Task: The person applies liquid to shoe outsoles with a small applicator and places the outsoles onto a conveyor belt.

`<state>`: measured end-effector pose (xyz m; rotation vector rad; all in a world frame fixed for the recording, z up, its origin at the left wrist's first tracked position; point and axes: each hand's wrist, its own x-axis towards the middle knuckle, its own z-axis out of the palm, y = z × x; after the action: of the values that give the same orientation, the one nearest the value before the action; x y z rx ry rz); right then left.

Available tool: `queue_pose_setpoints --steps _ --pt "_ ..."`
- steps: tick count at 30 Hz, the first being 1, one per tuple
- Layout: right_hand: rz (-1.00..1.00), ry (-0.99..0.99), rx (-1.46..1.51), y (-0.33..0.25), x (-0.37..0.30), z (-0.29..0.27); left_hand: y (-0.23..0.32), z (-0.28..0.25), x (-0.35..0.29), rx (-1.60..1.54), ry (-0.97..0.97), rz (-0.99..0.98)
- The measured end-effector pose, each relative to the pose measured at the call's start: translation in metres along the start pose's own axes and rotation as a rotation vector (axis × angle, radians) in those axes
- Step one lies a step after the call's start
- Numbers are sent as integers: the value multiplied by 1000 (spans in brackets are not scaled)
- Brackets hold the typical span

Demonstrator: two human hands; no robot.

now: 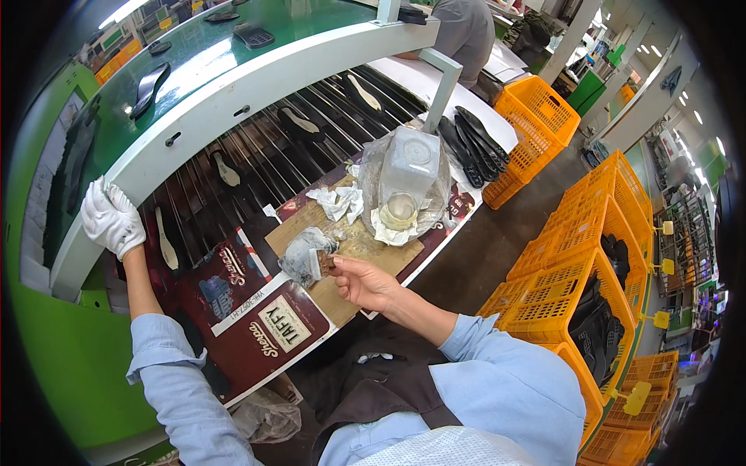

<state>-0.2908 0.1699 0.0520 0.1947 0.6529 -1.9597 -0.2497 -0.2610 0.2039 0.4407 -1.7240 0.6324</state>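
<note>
My left hand (113,219), in a white glove, is closed over the white metal rail (194,116) at the left. My bare right hand (361,284) pinches a small dark brown piece (325,263) by its edge; its exact kind is unclear. Just beyond it, a grey, stained wad of cloth or plastic (301,255) lies on a brown board (339,299). Crumpled white tissue (338,203) is farther back on that board. A translucent square container (409,159) and a small round cup (399,210) stand on clear plastic to the right.
Shoe soles (227,169) lie on the roller conveyor (256,128) beneath the rail, more on the green belt (299,17) beyond. Dark soles (472,147) are stacked right of the container. Orange crates (536,116) line the right; a person (464,35) is at the back.
</note>
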Motion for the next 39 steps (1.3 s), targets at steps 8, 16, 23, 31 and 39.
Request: queue_pose_setpoints --steps 8,16,23,31,39 --pt "7 26 -5 5 3 -4 9 0 -2 53 20 -27" --pt "14 21 23 2 -4 -1 6 3 -3 41 35 -40" --pt "0 49 -15 1 -5 1 0 6 -3 9 45 7" --pt "26 36 21 3 1 3 0 7 -5 4 51 15" --pt "25 36 28 4 0 0 8 7 -6 48 48 -31"
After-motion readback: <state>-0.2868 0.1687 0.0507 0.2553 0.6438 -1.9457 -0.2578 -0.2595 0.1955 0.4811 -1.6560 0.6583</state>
